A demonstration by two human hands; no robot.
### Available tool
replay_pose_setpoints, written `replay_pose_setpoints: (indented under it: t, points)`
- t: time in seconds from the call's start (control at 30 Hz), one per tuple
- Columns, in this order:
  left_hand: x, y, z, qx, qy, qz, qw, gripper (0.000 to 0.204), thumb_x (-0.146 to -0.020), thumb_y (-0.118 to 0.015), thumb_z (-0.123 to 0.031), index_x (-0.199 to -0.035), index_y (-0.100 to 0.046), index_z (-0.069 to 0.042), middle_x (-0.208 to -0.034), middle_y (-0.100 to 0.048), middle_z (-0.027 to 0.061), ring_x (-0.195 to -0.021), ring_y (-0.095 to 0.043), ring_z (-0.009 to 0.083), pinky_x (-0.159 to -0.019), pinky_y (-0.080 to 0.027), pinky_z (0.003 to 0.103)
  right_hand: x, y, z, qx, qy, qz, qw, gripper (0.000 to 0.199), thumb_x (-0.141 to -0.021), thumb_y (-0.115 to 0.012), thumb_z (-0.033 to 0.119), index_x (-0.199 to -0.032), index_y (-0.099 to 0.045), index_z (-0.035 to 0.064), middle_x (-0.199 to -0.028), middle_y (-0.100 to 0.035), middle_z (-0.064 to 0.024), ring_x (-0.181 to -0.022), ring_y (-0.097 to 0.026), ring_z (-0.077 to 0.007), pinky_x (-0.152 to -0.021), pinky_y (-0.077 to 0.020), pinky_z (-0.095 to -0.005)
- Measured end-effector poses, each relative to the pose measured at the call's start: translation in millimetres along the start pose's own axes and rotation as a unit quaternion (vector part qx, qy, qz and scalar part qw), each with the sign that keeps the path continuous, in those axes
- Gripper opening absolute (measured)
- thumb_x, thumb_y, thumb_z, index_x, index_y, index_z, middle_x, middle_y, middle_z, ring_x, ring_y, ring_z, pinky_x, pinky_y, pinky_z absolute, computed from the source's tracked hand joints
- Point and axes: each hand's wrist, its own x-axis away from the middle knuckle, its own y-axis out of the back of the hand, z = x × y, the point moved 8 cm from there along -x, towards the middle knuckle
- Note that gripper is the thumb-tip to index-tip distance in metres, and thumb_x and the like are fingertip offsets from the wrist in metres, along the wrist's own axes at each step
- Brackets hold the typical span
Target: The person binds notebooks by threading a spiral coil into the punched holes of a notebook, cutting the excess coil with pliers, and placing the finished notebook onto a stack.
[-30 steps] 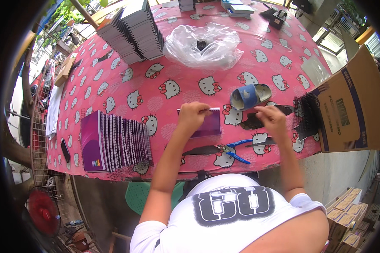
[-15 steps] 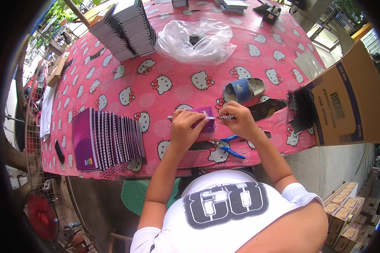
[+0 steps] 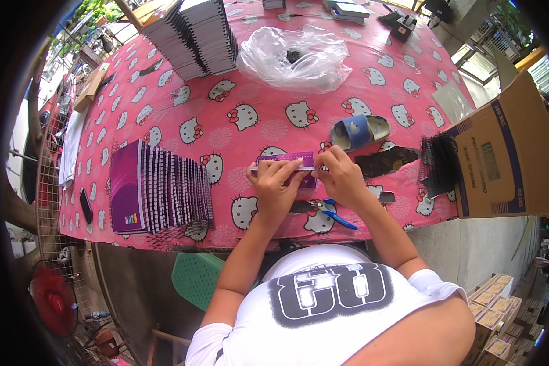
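- Item: small purple notebook (image 3: 300,157), on the near side of the table, between the two hands.
- Left hand (image 3: 276,186): thumb and fingers pinching the notebook along its pale edge.
- Right hand (image 3: 344,179): thumb and fingertips drawn together at that edge's right end, pinching what seems to be a thin dark spiral wire (image 3: 318,169); detail too small to confirm.
- Surroundings: pink cat-print tablecloth (image 3: 250,139); blue-handled metal pliers (image 3: 334,218), just below the right hand; blue open-toed slide sandal (image 3: 357,131), beyond it; pile of black spiral coils (image 3: 439,163) against a brown cardboard box (image 3: 497,152), right; row of purple spiral-bound notebooks (image 3: 158,192), left.
- Risks, as judged: a slack left grip could let pages slip out of line; too hard a pinch could bend the wire; the right forearm could knock the pliers off the near edge.
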Motion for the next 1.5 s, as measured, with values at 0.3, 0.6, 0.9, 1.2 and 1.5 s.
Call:
replay_pose_setpoints:
  t: [0.3,0.6,0.9,1.2,1.5]
  points:
    - [-1.7,1.1,1.7,0.024,-0.013,0.017,0.999,0.019,-0.072,-0.077,-0.015,-0.091,-0.072,-0.014,-0.088,-0.069,-0.0013,-0.089,-0.058,0.0163,-0.094,-0.027,0.04,-0.5,-11.1,-1.5,0.02,0.002,0.071,0.997,0.023,-0.08,-0.07,0.018,-0.094,-0.057,0.0049,-0.089,-0.055,-0.0109,-0.085,-0.06,-0.0307,-0.064,-0.0497,-0.0405]
    - [-2.4,2.5,2.5,0.032,-0.029,0.006,0.999,0.017,-0.072,-0.077,-0.009,-0.088,-0.073,-0.011,-0.085,-0.07,-0.0004,-0.084,-0.059,0.0159,-0.088,-0.034,0.033,-3.5,-8.2,8.9,0.016,0.044,-0.012,0.999,0.013,-0.08,-0.069,0.011,-0.08,-0.059,0.0016,-0.077,-0.056,-0.0117,-0.071,-0.059,-0.0316,-0.062,-0.0468,-0.0409]
    - [-21.0,-6.5,1.8,0.064,-0.037,0.046,0.996,0.023,-0.071,-0.078,-0.015,-0.093,-0.071,-0.016,-0.085,-0.068,-0.0025,-0.088,-0.058,0.0161,-0.095,-0.029,0.041,-26.5,68.4,-147.6,0.195,-0.001,0.037,0.98,0.04,-0.074,-0.071,0.016,-0.111,-0.061,0.0053,-0.107,-0.062,-0.0173,-0.103,-0.057,-0.034,-0.092,-0.0422,-0.0433]
    - [-28.8,-13.6,12.1,0.03,-0.049,0.051,0.997,0.028,-0.065,-0.08,-0.023,-0.088,-0.068,-0.012,-0.086,-0.065,0.0014,-0.094,-0.056,0.0217,-0.094,-0.034,0.042,-27.0,38.1,-118.1,-0.261,-0.043,0.024,0.964,0.036,-0.073,-0.071,0.013,-0.104,-0.055,0.0032,-0.092,-0.061,-0.0048,-0.084,-0.059,-0.0159,-0.074,-0.049,-0.0294]
    - [-27.8,-12.0,12.6,0.055,-0.034,0.058,0.996,0.028,-0.062,-0.082,-0.023,-0.083,-0.068,-0.01,-0.088,-0.065,0.0035,-0.094,-0.057,0.0238,-0.093,-0.037,0.041,-41.8,11.2,-93.3,-0.163,-0.08,0.118,0.976,0.054,-0.068,-0.071,-0.002,-0.118,-0.055,0.0039,-0.09,-0.067,-0.0058,-0.083,-0.063,-0.0145,-0.071,-0.0521,-0.0317]
